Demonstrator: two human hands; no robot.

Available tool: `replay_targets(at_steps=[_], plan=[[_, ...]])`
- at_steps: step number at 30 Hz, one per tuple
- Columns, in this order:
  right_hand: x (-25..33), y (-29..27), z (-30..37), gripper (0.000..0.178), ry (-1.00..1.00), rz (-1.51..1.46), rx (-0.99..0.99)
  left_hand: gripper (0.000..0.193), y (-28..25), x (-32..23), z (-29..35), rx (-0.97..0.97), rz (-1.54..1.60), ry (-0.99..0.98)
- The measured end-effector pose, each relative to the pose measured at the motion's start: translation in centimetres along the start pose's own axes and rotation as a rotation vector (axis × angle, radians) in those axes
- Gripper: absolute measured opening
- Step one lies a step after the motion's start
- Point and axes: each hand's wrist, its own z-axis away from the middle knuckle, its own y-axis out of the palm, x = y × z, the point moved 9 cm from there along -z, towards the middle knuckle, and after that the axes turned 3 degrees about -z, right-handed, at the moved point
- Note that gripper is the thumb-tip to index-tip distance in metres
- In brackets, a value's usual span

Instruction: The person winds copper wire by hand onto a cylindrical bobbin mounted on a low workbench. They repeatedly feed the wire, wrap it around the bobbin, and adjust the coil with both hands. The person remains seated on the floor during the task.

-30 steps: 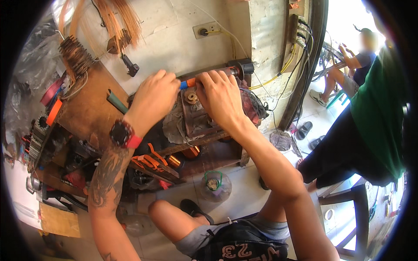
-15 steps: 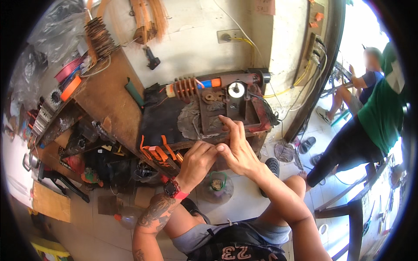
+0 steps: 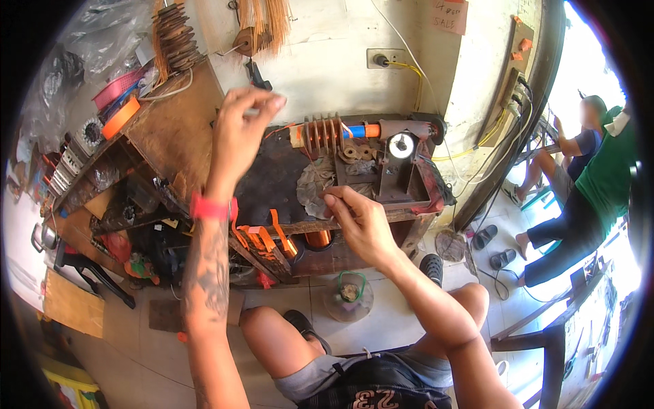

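Observation:
My left hand (image 3: 240,133) is raised over the left part of the bench, in front of the wall, its fingers bent and drawn together. My right hand (image 3: 364,228) is lower, before the bench's front edge, with thumb and forefinger pinched. Anything thin between the fingers of either hand is too small to make out. Beyond them stands a winding machine (image 3: 409,180) with a white round dial (image 3: 400,144). Its shaft carries several brown discs (image 3: 322,134) and a blue and orange sleeve (image 3: 361,131). A crumpled grey cloth (image 3: 313,184) lies beside it.
Orange strips (image 3: 257,240) and copper wire spools (image 3: 318,238) sit at the bench's front. A clear jug with a green handle (image 3: 349,298) stands on the floor. A wooden cabinet (image 3: 163,136) is at left. Two people (image 3: 603,163) are at right, near slippers (image 3: 503,259).
My hands, together before, are now apart. The left has risen up and leftward; the right has dropped slightly, its fingers curling in. The view has shifted a little left.

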Motion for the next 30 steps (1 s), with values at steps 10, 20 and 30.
replay_targets(at_steps=[10, 20, 30], plan=[[-4.2, 3.3, 0.2, 0.028, 0.237, -0.049, -0.008, 0.03, 13.0, 11.6, 8.2, 0.337, 0.312, -0.674], [-3.1, 1.5, -1.3, 0.035, -0.035, -0.131, -0.198, 0.015, 13.2, 2.3, 17.0, -0.06, 1.548, -1.139], [-2.1, 3.0, -5.4, 0.015, 0.033, -0.139, -0.027, 0.022, 13.3, 3.8, 16.9, -0.057, 1.182, -0.992]])
